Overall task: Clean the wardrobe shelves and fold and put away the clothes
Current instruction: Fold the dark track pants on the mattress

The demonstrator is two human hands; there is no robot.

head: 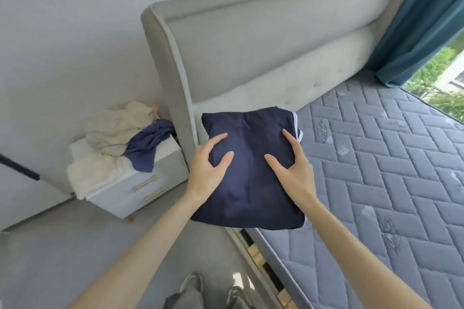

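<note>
Folded navy garment (251, 183), head view: a flat, roughly square bundle at frame centre, held between both hands over the near edge of the bed. White trim (296, 121) shows along its edge at 1 o'clock. Cannot tell whether its underside touches the bed or hangs free.

Left hand (208, 168) is on the garment's 9 o'clock edge. Its grip pinches the cloth, with the thumb and one finger on top and the other fingers hidden underneath. Right hand (293, 170) is on the 3 o'clock edge with the same grip: two digits on top, the rest out of sight below. Both forearms are bare and come in from 6 o'clock.

Mattress (376, 170), grey with quilted herringbone stitching and no sheet, lies at 3 o'clock of the garment. Wooden bed slats (253, 251) are exposed at 6 o'clock, just below the garment's lower edge. Padded grey headboard (263, 45) stands at 12 o'clock.

Nightstand (140, 193), pale with gold drawer handles, sits at 9 o'clock, beside the headboard. Piled on it are beige clothes (113, 130), a blue top (148, 145) draped over the front edge, and a white fluffy cloth (95, 173).

Teal curtain (421, 20) hangs at 2 o'clock, with a window (442, 78) showing greenery beside it. Grey floor (62, 253) is at 7 o'clock, grey shoes (193, 283) at 6 o'clock.
</note>
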